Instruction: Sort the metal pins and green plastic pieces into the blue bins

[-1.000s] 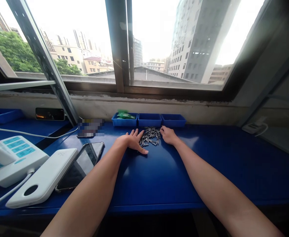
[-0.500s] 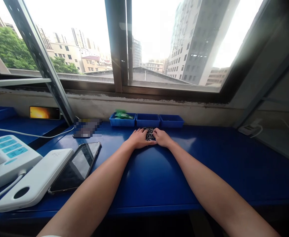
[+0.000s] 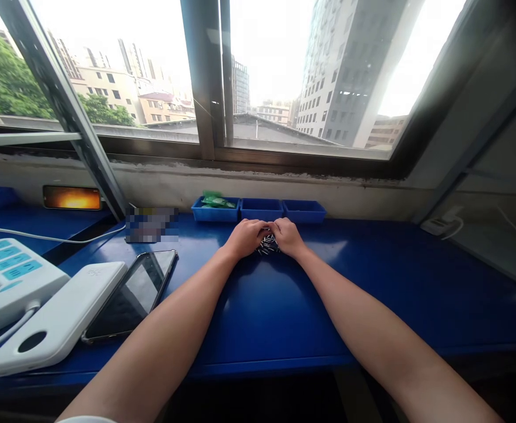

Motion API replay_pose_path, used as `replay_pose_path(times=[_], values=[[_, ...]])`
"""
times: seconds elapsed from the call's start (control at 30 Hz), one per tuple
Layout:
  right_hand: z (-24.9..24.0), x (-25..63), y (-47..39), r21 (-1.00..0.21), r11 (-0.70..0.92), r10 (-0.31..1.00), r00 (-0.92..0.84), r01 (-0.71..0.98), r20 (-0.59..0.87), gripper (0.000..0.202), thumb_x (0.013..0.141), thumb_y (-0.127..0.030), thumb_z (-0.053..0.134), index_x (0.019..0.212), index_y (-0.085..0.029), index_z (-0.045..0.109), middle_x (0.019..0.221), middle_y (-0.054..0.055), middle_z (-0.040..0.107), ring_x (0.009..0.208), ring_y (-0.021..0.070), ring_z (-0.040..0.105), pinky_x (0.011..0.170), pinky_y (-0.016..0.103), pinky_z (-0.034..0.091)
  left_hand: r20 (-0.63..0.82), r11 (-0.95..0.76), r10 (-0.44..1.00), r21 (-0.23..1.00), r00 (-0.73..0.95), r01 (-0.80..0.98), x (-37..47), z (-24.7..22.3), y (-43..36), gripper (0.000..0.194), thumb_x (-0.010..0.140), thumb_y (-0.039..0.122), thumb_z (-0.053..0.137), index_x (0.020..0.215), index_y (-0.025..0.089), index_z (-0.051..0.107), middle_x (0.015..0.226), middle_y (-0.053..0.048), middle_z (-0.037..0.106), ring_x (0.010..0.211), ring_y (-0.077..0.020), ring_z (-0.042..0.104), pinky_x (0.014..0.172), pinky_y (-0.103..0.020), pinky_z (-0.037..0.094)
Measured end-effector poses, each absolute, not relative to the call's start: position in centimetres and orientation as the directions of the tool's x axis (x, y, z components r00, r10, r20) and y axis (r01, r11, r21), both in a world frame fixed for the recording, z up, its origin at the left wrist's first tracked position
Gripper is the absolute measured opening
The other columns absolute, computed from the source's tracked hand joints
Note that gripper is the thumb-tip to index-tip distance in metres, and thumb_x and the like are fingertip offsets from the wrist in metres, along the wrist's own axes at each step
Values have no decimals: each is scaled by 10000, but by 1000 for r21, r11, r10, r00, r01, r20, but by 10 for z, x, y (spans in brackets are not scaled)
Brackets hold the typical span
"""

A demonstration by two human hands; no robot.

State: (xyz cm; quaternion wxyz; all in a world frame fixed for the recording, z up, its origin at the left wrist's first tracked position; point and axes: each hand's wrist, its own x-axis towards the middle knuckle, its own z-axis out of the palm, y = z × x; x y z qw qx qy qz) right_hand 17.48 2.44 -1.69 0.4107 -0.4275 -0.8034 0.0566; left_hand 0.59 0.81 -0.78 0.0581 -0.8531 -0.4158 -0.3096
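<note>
Tabletop (image 3: 275,329): left hand (image 3: 246,237), right hand (image 3: 287,236) cupping metal pieces (image 3: 266,245).

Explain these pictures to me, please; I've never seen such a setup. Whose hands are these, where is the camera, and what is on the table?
There is no machine here: a person works bare-handed, and every picture comes from one camera worn on their head, looking forward and down. The left hand and right hand curl around small metal pieces on a blue table. The hands hide part of the pile, so I cannot tell whether any piece is gripped. Behind stand three small blue bins. To the left lie a dark-screened phone, what looks like a white power bank and a white power strip.
</note>
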Motion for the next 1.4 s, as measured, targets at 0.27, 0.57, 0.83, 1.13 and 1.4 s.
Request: replay_pose_path(times=[0.27,0.57,0.83,1.13,1.4], values=[[-13,176,18,-701,575,808,-160,422,567,304,844,-481,539,725,-204,583,647,4,606,603,140,537,592,270,402,572,-569,716,146,400,809,5,-5,6,281,930,244,447,858,195,714,864,-63,747,836,-199,681,758,-306,410],[-9,179,16,-837,525,850,-146,153,506,254,700,-431,700,735,-179,703,718,35,684,648,159,593,620,280,463,552,-510,753,147,358,848,-2,-2,8,295,919,298,457,869,222,737,870,-58,752,839,-207,670,743,-307,394],[-3,181,11,-911,411,904,-140,29,404,269,656,-439,710,730,-184,747,769,55,737,750,214,662,703,324,506,537,-531,758,179,370,828,-1,-4,9,319,933,379,454,1063,228,705,1002,-61,735,964,-226,653,849,-321,425],[-4,207,33,-871,327,864,258,366,433,436,735,-348,594,1121,-172,696,1119,78,702,1088,249,597,976,386,448,537,-300,831,221,141,928,-5,-3,9,447,913,376,460,1279,135,550,1246,-141,611,1172,-301,540,975,-418,410],[-19,214,40,-613,106,908,175,783,380,668,761,-363,559,1409,-238,455,1508,56,386,1232,358,370,1011,552,325,427,-278,890,221,164,935,-6,-5,9,363,919,364,413,1110,168,651,1176,-128,645,1125,-297,565,948,-417,430]])
